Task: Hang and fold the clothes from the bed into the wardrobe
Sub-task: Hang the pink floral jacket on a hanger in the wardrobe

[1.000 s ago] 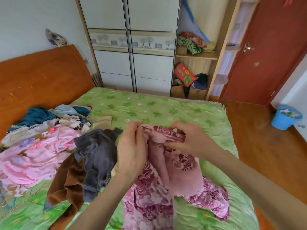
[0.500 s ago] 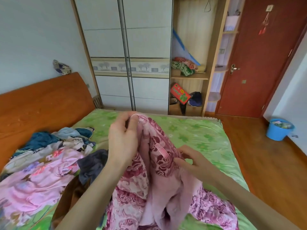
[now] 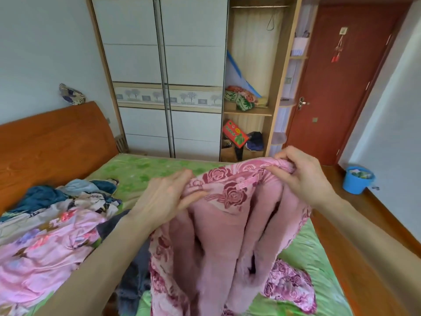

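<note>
both hands up over the green leaf-print bedspread [image 3: 145,169], holding one garment stretched between them: a pink fleece-lined garment with dark red rose print [image 3: 230,215]. left hand [image 3: 166,199] pinches its top edge between thumb and fingers; right hand [image 3: 303,174] has fingers curled tight round a bunched corner of the same edge. the garment hangs from that edge, plain pink lining facing the camera, lower part trailing onto the bedspread.

progress, as a judgement: early. the heap of mixed clothes, pale pink floral, blue and white fabrics [image 3: 52,224], lies on the bedspread on the headboard side, unsorted, with a dark grey garment [image 3: 134,265] beside it under the left forearm. this pink piece is only being opened out, neither folded nor hung. the tall wardrobe with pale sliding panels and an open wooden bay [image 3: 191,76] stands beyond the far edge of the bedspread; its rail shows no hung garments, only a lone cord or hook. a few bundled fabrics sit on its shelf; whether they belong to this task, cannot tell.

hard to read: what kind of garment the pink piece is; a small pink tab at the top edge, purpose unclear. left hand slightly motion-blurred. heap cut off at the frame's left and bottom edges, so its count is unknown. behind the wardrobe's sliding panels, hidden.
</note>
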Available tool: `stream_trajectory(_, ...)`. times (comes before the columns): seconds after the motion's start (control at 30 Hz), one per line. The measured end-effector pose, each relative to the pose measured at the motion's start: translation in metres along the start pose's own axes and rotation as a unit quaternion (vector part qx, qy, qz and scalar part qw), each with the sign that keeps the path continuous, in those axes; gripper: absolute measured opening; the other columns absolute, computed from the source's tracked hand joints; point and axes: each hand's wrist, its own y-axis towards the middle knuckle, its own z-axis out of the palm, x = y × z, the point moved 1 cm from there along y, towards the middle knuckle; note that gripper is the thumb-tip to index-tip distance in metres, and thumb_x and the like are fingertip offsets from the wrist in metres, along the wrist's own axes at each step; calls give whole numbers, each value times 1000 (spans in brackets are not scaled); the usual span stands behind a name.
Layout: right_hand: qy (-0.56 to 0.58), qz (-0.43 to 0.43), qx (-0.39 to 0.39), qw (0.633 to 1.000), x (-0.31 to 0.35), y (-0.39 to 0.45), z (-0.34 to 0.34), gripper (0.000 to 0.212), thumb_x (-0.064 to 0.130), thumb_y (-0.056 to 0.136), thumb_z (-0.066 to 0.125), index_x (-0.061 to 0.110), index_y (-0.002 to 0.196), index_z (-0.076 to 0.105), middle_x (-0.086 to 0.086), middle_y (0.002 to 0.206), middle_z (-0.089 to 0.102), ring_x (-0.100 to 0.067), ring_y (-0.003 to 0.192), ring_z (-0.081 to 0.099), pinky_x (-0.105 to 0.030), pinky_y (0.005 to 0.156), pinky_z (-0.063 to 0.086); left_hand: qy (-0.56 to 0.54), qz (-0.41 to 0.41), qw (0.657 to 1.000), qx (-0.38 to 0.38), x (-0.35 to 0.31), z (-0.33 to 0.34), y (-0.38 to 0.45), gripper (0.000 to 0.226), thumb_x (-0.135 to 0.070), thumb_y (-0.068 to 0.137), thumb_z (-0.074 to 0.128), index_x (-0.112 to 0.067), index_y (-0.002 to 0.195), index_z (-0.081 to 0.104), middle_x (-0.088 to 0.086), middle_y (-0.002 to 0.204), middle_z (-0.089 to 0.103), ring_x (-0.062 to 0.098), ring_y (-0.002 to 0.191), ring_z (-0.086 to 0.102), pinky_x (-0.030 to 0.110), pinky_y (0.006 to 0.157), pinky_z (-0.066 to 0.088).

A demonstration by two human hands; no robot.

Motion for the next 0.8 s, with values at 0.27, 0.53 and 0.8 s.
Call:
stream_trajectory(0.27, -373, -102, 83, 919, -1, -27, -66, 54, 74, 94, 42, 25, 74, 33, 12, 58, 35, -25, 47, 48, -28, 40, 34, 23, 37, 999, -31, -11, 11, 35, 39, -54, 106, 41, -17, 96, 49, 6, 86, 61, 40, 61, 64, 35, 47, 36)
stream_trajectory(0.53, -134, 148, 75, 977, -20, -103, -135, 40, 53, 106, 44, 15, 93, 49, -2, 62, 44, -16, 60, 50, -29, 59, 42, -107, 24, 994, -27, -107, 30, 74, 42, -52, 101, 45, -10, 100, 50, 13, 90, 63, 49, 78, 62, 48, 62, 49)
stream_trajectory(0.8, -179, 124, -5, 976, -22, -176, -253, 43, 61, 96, 56, 27, 71, 46, 4, 53, 39, -12, 50, 35, -23, 52, 36, -95, 171, 980, -30, -192, 56, 120, 70, -82, 93, 35, -16, 75, 45, -4, 61, 43, 39, 58, 57, 39, 50, 45)
